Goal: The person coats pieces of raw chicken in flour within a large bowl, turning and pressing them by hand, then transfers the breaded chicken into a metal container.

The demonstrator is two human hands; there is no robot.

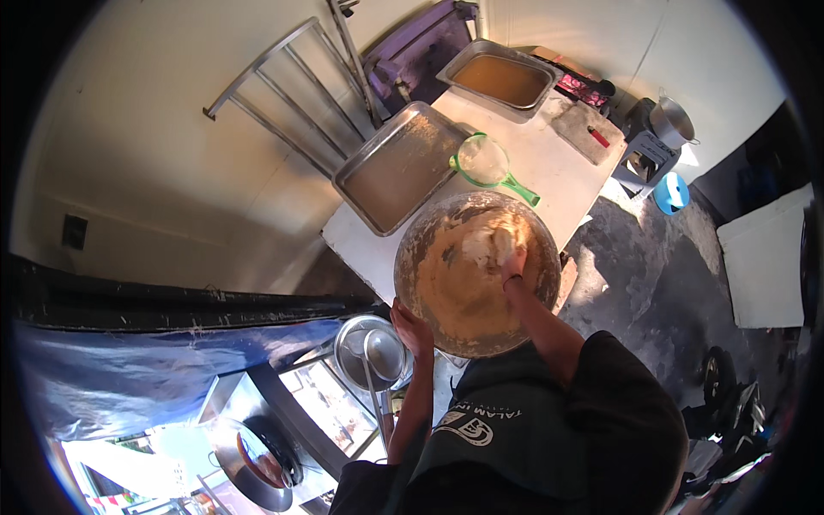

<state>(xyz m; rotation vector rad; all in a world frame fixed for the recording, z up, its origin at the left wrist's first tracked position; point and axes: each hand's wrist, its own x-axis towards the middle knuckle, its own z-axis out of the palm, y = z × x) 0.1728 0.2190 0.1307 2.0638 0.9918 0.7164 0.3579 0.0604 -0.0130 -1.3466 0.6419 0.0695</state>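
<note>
A large round metal bowl [412, 257] stands at the near edge of a white table, coated inside with tan flour-like powder [460, 306]. Pale clumped dough or batter [483, 248] lies in its upper right part. My right hand [513, 262] reaches into the bowl at this mass; its fingers are partly hidden, so their grip cannot be made out. At the bowl's lower left rim is my left hand [412, 328], touching or holding the outside edge. Just beyond the bowl lies a green-rimmed sieve [484, 159], its handle pointing towards the bowl.
A metal tray [393, 174] with powder traces sits left of the sieve. Farther back are a deep pan of brownish liquid [502, 78] and a red-handled tool [598, 136] on a board. Metal strainers [370, 353] are at lower left, below the table edge.
</note>
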